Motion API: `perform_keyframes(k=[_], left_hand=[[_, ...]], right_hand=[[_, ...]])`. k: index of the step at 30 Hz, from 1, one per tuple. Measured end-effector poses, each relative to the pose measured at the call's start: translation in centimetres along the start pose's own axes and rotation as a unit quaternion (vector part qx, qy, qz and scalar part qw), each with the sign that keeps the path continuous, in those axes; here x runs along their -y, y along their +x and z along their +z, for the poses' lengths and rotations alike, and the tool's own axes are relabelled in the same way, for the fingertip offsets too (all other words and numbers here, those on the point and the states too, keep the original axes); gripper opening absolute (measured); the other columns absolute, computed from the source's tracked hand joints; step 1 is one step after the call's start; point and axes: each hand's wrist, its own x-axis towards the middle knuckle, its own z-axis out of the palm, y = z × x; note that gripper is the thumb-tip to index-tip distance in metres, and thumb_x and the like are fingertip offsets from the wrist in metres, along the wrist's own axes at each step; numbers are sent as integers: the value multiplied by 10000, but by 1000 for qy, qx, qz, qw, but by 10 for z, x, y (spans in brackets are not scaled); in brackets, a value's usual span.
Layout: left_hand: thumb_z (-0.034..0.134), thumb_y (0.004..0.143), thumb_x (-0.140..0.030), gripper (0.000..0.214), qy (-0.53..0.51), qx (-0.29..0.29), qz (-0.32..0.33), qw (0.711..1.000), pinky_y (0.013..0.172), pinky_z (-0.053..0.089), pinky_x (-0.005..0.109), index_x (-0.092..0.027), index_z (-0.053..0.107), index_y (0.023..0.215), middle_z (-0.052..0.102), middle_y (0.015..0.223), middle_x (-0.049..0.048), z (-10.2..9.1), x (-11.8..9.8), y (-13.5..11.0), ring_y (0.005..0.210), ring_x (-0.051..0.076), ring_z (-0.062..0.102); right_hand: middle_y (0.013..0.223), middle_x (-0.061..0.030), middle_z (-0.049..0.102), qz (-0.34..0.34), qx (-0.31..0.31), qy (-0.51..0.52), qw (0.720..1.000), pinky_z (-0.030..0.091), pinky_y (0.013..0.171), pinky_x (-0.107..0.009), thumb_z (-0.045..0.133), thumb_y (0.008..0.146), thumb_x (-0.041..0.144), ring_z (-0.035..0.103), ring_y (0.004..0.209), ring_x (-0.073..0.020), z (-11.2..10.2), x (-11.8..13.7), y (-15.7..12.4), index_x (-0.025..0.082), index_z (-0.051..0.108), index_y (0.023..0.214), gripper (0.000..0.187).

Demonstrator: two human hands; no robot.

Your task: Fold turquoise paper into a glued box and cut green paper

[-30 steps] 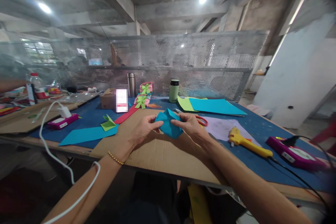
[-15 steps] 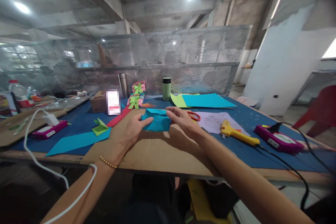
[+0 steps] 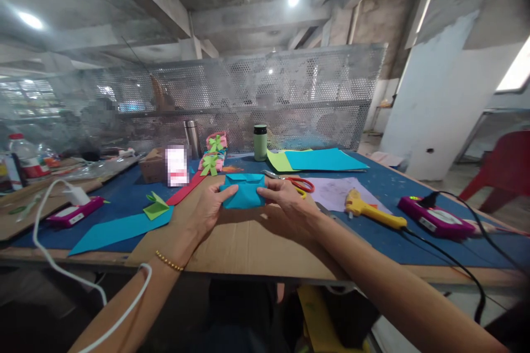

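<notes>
A small teal paper-wrapped box (image 3: pixel 244 192) is held between both my hands, just above a cardboard sheet (image 3: pixel 244 248) on the blue table. My left hand (image 3: pixel 209 210) grips its left end, thumb on top. My right hand (image 3: pixel 285 205) grips its right end, fingers curled round it. Red-handled scissors (image 3: pixel 296 183) lie just behind my right hand.
A yellow glue gun (image 3: pixel 370 212) and a magenta device (image 3: pixel 434 219) with a black cable lie at the right. Teal paper strip (image 3: pixel 118 227), green folded paper (image 3: pixel 155 207), another magenta device (image 3: pixel 74 212) and a white cable are at the left. Green cup (image 3: pixel 260 143), steel flask (image 3: pixel 190 133) and bowed boxes (image 3: pixel 213 153) stand behind.
The teal piece has been turned and flattened into a box shape and lowered toward the cardboard. Both hands have closed on its ends. The camera view has shifted right.
</notes>
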Motion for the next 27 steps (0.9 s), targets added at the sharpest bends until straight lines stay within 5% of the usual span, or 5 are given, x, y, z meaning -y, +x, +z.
perform_keyframes(k=[8, 17, 27], left_hand=[[881, 621, -386, 440, 27, 17, -3, 999, 860, 543, 409, -155, 746, 971, 760, 910, 59, 2, -2, -5, 838, 227, 681], [854, 665, -425, 449, 41, 33, -12, 999, 824, 539, 380, -144, 753, 1000, 757, 918, 79, 5, -2, -7, 842, 231, 681], [786, 711, -507, 415, 111, -17, 17, 994, 675, 506, 319, -145, 769, 912, 751, 836, 69, -1, 5, 1, 728, 200, 637]], right_hand=[[903, -35, 727, 29, 8, 70, 997, 512, 700, -298, 774, 743, 431, 636, 761, -178, 13, 13, -8, 210, 718, 948, 306], [719, -14, 685, 36, -27, 75, 996, 464, 546, -257, 795, 719, 384, 564, 582, -130, 13, 9, -7, 177, 717, 842, 253], [819, -40, 697, 3, 10, 30, 999, 509, 670, -302, 741, 766, 412, 630, 752, -192, 19, 7, -12, 199, 692, 797, 221]])
